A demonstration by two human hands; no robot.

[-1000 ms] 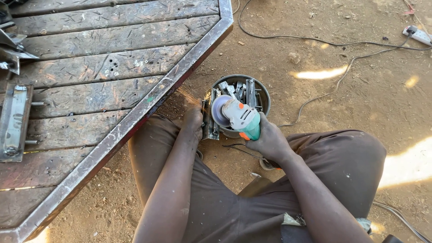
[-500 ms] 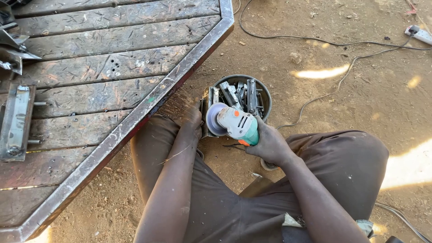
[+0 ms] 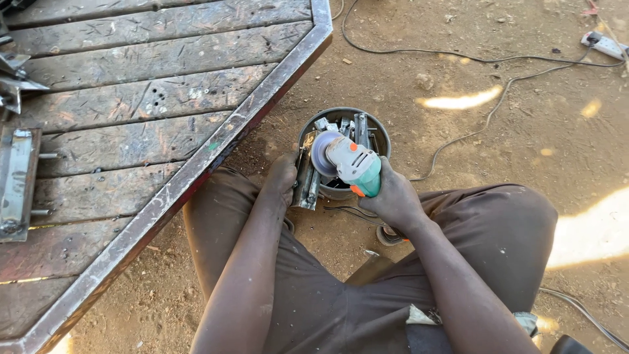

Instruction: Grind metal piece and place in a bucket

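**A:** What is being held, and where?

**B:** An angle grinder (image 3: 354, 167), with a pale grey and green plastic body and orange accents. Its flat round disc (image 3: 323, 152) faces left. It sits over a round dark metal bucket (image 3: 379, 134) on the dirt, between the seated person's knees.

**A:** How do the 2 hands sit?

**B:** The right hand (image 3: 393, 200) has its fingers curled tight around the grinder's green rear body. The left hand (image 3: 283, 176) grips a narrow, scuffed metal piece (image 3: 306, 183) that stands against the bucket's left side, just beside the disc. Those fingers wrap the piece, though their tips are hidden.

**A:** What fills the bucket?

**B:** Angular grey metal scraps (image 3: 357, 128), standing on end.

**A:** And around it?

**B:** Brown trousers (image 3: 485, 229), loose and dusty. To the left lies a platform of rough, scratched wooden planks (image 3: 131, 85), edged by a worn steel frame (image 3: 196, 174). Thin black cables (image 3: 458, 59) snake over the reddish, gritty ground (image 3: 524, 131), patched with sunlight.
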